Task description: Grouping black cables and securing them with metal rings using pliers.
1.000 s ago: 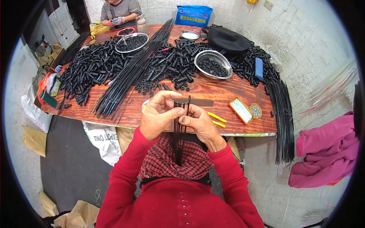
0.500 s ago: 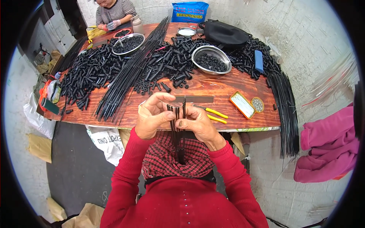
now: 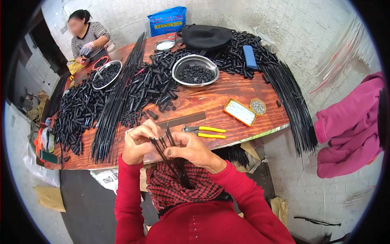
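Observation:
Over my lap, near the table's front edge, both hands hold a bunch of thin black rods, whose upper ends fan slightly apart. My left hand is closed at the tops of the rods, thumb against fingers; any small piece in that pinch is too fine to make out. My right hand grips the rods from the other side, its thumb pressed across them. The lower ends rest on the red checked cloth on my lap. Beyond my right hand lie pliers with yellow handles and a dark flat bar.
Heaps of black tubular parts and long black rods cover the left side. A metal bowl holds small black rings. An orange tin with white contents adjoins a round dish. Across the table, a gloved person works.
The view has turned, so the table appears shifted left and the person across shows more fully. Both hands remain on the rods, which now lean more to the left at the top.

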`<state>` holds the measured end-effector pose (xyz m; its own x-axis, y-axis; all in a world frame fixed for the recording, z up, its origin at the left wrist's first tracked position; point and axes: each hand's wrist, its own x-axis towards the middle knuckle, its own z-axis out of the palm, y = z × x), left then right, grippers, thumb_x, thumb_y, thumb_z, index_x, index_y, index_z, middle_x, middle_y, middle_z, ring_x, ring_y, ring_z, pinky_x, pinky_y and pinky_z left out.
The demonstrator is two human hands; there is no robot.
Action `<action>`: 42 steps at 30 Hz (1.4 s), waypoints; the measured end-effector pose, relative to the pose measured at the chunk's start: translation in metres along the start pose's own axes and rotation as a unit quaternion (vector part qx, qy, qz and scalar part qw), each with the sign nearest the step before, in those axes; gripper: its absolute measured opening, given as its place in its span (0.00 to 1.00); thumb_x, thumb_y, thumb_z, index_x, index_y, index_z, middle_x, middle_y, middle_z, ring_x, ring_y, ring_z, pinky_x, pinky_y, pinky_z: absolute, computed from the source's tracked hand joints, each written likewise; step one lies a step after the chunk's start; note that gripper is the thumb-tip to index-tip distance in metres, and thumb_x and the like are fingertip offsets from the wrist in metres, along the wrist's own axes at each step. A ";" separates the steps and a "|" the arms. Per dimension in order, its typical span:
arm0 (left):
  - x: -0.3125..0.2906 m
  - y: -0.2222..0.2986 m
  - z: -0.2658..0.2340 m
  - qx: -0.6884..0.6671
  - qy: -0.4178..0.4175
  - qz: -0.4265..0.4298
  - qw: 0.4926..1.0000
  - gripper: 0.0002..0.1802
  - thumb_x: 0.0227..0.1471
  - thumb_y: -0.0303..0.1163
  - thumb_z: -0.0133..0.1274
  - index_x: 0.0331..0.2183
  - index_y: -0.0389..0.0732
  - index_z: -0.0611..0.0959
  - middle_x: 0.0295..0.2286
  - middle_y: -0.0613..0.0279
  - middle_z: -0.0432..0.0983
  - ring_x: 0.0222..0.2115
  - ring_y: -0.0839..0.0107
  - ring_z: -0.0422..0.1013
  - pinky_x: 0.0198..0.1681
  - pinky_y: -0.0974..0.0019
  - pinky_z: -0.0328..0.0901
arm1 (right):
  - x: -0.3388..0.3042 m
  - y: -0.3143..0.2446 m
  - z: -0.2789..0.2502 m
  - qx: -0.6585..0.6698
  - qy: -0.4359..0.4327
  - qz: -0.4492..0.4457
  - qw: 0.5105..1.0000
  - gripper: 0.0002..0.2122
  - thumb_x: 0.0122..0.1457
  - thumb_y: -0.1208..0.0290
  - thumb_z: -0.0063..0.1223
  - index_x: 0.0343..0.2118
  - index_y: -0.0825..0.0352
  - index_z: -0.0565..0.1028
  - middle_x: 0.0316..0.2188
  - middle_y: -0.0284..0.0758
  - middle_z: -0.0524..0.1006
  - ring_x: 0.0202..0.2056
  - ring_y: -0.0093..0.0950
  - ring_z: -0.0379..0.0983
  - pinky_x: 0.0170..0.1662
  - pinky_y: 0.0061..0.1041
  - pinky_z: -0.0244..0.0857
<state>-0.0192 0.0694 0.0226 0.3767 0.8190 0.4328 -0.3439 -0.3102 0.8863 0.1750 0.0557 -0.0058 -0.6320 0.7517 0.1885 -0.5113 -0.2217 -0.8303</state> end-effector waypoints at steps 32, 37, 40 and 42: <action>0.127 -0.166 -0.040 -0.015 0.254 -0.399 0.881 0.13 0.51 0.29 0.45 0.39 0.33 0.72 0.27 0.48 0.79 0.21 0.65 0.76 0.21 0.65 0.73 | -0.025 -0.022 -0.036 0.019 0.085 0.009 0.996 0.11 0.51 0.69 0.61 0.31 0.70 0.74 0.27 0.35 0.77 0.36 0.29 0.76 0.45 0.30 0.69; 0.132 -0.143 -0.051 0.174 0.259 -0.358 0.880 0.17 0.51 0.33 0.47 0.42 0.35 0.69 0.24 0.49 0.79 0.15 0.68 0.72 0.16 0.66 0.70 | -0.024 -0.021 -0.032 0.009 0.043 0.003 0.999 0.09 0.54 0.73 0.59 0.36 0.71 0.75 0.36 0.38 0.78 0.38 0.24 0.75 0.46 0.25 0.69; 0.127 -0.138 -0.061 0.556 0.264 -0.214 0.758 0.22 0.48 0.34 0.53 0.45 0.37 0.72 0.27 0.50 0.79 0.20 0.63 0.74 0.25 0.62 0.70 | -0.027 -0.022 -0.036 0.007 0.034 0.011 0.999 0.10 0.54 0.73 0.60 0.36 0.70 0.75 0.36 0.35 0.78 0.38 0.20 0.74 0.45 0.22 0.68; 0.134 -0.134 -0.058 0.690 0.240 -0.078 0.679 0.21 0.44 0.34 0.56 0.43 0.41 0.75 0.29 0.52 0.78 0.27 0.58 0.74 0.33 0.59 0.69 | -0.030 -0.025 -0.035 0.009 0.045 0.007 0.999 0.10 0.54 0.72 0.60 0.36 0.70 0.75 0.36 0.34 0.78 0.38 0.20 0.74 0.45 0.22 0.68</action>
<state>0.0276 0.2484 -0.0481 -0.1216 0.8538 0.5061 0.9252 -0.0871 0.3692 0.2268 0.0606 -0.0088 -0.5852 0.8006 0.1288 -0.5138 -0.2432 -0.8227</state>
